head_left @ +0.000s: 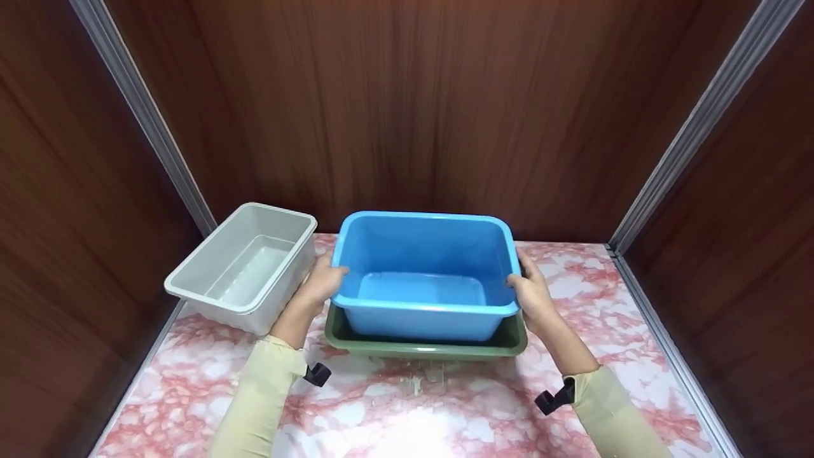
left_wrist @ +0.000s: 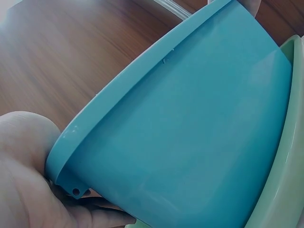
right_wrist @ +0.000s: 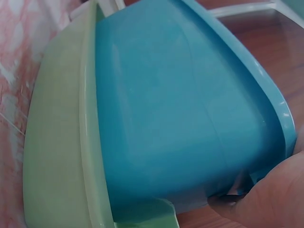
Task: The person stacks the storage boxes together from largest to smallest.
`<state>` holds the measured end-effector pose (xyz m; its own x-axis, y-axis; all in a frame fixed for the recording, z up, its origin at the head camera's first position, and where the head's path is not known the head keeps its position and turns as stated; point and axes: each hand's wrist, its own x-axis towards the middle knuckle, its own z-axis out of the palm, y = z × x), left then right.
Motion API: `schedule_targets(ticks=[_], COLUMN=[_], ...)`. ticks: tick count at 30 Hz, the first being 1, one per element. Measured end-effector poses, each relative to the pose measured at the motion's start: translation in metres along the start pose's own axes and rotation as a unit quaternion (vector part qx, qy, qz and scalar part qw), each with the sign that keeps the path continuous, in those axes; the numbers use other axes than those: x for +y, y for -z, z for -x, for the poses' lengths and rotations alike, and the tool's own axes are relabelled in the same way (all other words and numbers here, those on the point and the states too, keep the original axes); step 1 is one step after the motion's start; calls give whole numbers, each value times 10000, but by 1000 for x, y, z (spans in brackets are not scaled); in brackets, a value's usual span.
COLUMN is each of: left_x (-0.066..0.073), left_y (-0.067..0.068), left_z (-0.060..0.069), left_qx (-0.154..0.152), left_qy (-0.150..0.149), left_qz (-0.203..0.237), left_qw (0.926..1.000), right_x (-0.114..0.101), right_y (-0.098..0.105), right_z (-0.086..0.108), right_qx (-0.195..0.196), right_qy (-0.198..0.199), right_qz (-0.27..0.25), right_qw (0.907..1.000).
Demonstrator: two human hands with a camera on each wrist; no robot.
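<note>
Both hands hold a blue plastic basin [head_left: 420, 289] by its short ends. My left hand [head_left: 323, 280] grips the left rim, thumb over the edge and fingers beneath, as the left wrist view also shows. On the opposite rim my right hand [head_left: 531, 289] has the same kind of grip. The lower part of the blue basin sits inside a green basin [head_left: 426, 348], whose rim shows around it in front. Whether the blue basin's bottom touches the green one is hidden. A light grey basin [head_left: 280, 289] stands just left of my left hand.
The basins are on a red and white marbled tabletop [head_left: 381, 407]. Dark wood panels [head_left: 407, 114] rise behind and on both sides, with metal strips [head_left: 699, 108] along the corners. Each wrist carries a small black camera mount [head_left: 318, 374].
</note>
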<state>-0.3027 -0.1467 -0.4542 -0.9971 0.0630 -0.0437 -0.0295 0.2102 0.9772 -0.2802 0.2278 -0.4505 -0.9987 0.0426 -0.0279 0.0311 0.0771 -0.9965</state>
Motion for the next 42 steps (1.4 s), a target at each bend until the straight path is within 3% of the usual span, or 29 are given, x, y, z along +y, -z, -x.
schedule_targets(ticks=[8, 14, 21, 34, 42], left_x=[-1, 0, -3, -9, -13], left_y=[-6, -13, -16, -9, -11], left_z=[-1, -7, -11, -12, -16], left_qx=[120, 98, -15, 165, 75], left_qy=[134, -70, -9, 240, 144], left_qz=[-40, 84, 284, -7, 10], left_qw=[9998, 9999, 9996, 9996, 9999], right_x=[1, 2, 6, 11, 16], right_y=[3, 9, 11, 9, 11], right_z=[0, -1, 1, -7, -11], right_qx=[107, 92, 108, 258, 245], right_qy=[-289, -381, -421, -526, -547], right_qz=[678, 938, 916, 817, 853], right_qw=[9972, 9948, 9948, 9949, 9946])
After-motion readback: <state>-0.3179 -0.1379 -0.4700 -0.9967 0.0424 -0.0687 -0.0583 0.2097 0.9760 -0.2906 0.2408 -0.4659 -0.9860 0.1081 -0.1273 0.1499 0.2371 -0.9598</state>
